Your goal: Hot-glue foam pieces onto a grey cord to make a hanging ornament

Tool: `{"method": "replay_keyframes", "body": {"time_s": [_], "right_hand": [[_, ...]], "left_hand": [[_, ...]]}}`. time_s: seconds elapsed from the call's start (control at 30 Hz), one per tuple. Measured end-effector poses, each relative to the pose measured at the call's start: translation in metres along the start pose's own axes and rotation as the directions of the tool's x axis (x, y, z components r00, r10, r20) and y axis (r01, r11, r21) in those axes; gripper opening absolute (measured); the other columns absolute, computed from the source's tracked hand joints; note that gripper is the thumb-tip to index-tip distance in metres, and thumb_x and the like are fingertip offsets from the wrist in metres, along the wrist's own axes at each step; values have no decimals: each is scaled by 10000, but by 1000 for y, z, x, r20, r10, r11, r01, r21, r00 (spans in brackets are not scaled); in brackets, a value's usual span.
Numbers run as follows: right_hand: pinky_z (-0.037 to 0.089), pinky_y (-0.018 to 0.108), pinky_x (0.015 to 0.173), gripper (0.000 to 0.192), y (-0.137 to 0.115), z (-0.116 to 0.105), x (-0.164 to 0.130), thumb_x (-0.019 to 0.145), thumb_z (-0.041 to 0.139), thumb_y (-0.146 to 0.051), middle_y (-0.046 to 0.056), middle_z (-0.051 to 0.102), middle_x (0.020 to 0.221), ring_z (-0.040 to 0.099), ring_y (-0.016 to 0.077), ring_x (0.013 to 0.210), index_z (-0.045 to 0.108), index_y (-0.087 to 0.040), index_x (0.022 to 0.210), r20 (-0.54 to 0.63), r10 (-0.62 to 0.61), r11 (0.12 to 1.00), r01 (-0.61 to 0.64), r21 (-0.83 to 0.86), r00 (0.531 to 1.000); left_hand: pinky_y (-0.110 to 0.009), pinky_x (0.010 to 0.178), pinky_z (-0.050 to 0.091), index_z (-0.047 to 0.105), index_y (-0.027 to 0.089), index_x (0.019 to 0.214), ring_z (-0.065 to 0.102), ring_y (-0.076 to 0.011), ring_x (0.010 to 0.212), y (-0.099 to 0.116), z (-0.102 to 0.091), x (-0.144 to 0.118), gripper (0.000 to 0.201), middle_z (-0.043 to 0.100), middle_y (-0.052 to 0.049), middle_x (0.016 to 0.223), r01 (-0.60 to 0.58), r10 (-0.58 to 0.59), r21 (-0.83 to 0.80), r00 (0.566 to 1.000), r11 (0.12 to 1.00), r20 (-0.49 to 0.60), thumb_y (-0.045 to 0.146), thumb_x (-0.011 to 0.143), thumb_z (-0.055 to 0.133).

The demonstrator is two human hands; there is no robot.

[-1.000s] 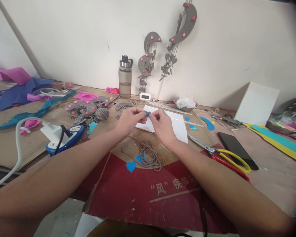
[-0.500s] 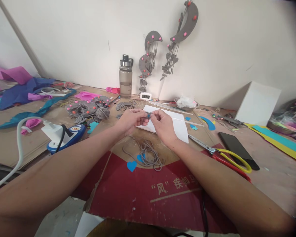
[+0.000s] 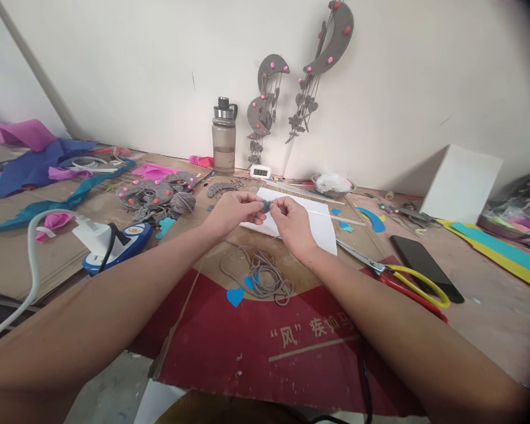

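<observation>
Between the fingertips of both hands is a small blue-grey piece (image 3: 266,205), possibly wound with yarn; its exact shape is too small to make out. My left hand (image 3: 236,213) pinches it from the left with thumb and forefinger. From the other side my right hand (image 3: 291,224) is closed on it with bent fingers. Below the hands lies a loose coil of grey yarn (image 3: 271,280) on cardboard. One blue paper heart (image 3: 235,297) sits beside the coil, and another (image 3: 251,282) is partly under it. A white paper sheet (image 3: 324,232) lies just beyond the hands.
Scissors (image 3: 382,269) and a black phone (image 3: 426,269) lie on the right. A bottle (image 3: 224,141) and a small digital clock (image 3: 260,172) stand by the wall. Grey yarn-covered moons (image 3: 148,194) and a power strip (image 3: 119,247) occupy the left. Finished moon hangings (image 3: 335,50) hang behind.
Both hands stay in nearly the same place, still holding the small piece, with only slight finger movement. The whole view has shifted a little.
</observation>
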State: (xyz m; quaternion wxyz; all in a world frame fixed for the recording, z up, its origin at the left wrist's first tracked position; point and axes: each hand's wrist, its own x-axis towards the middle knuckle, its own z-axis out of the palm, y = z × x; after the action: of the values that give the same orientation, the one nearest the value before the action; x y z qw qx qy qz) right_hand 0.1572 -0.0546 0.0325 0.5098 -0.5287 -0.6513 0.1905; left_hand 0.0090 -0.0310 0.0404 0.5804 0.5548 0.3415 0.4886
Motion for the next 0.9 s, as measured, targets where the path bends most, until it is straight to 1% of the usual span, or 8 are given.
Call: {"method": "replay_keyframes", "body": {"time_s": [0.13,0.2,0.3,0.47,0.57,0.7,0.8,0.9], "right_hand": [[335,267,600,150,0,0,-1,815,486,-319,-33,499,629,440,125,598,547,-199,749,10,-28,999,29,-23,1000],[350,268,623,130,1,0,-2,824,486,-316,-34,500,653,452,128,617,545,-200,838,5,-58,998,58,-36,998],[361,268,640,179,1,0,-3,818,507,-296,-43,487,670,457,131,630,504,-200,969,-18,-99,994,98,-49,995],[364,269,639,119,3,-1,-3,836,492,-311,-16,559,723,468,129,638,524,-208,885,4,-92,995,92,-36,996],[360,270,629,126,3,-1,-2,832,502,-324,-19,556,700,461,128,622,537,-208,864,-3,-69,997,69,-32,998],[345,268,605,122,4,-1,-1,826,509,-324,-28,514,653,445,128,608,542,-207,832,-10,-63,997,62,-39,998],[336,267,599,115,3,0,-2,826,508,-318,-28,517,656,438,126,607,543,-209,827,-7,-76,996,76,-37,997],[329,266,595,113,2,2,-3,826,507,-315,-31,511,650,429,123,599,546,-209,827,3,-84,996,84,-39,996]], "left_hand": [[-269,614,532,638,90,770,620,-111,569,1,2,-1,90,649,-43,624,-15,15,36,999,999,-28,130,705,687],[-262,597,527,641,95,760,612,-107,556,1,1,0,80,643,-38,609,-28,30,48,999,998,-45,138,709,686],[-254,578,521,643,103,751,603,-104,539,0,-1,2,83,638,-34,587,-63,67,68,996,996,-54,158,713,693],[-269,605,536,660,109,789,625,-117,568,-4,-4,3,131,667,-55,627,-80,82,94,996,992,-22,203,713,709],[-278,630,544,673,112,807,635,-125,586,-3,-4,1,157,679,-61,640,-89,89,132,996,987,12,221,703,719],[-263,598,532,684,121,808,633,-132,575,2,-1,-3,149,677,-51,630,-128,132,277,991,952,6,221,698,699],[-238,542,501,679,127,760,621,-133,547,6,1,-7,101,669,-42,619,-155,193,429,980,890,-47,197,688,667],[-215,514,466,675,143,694,605,-126,533,7,2,-9,55,657,-27,594,-212,284,527,957,823,-59,169,677,629]]}}
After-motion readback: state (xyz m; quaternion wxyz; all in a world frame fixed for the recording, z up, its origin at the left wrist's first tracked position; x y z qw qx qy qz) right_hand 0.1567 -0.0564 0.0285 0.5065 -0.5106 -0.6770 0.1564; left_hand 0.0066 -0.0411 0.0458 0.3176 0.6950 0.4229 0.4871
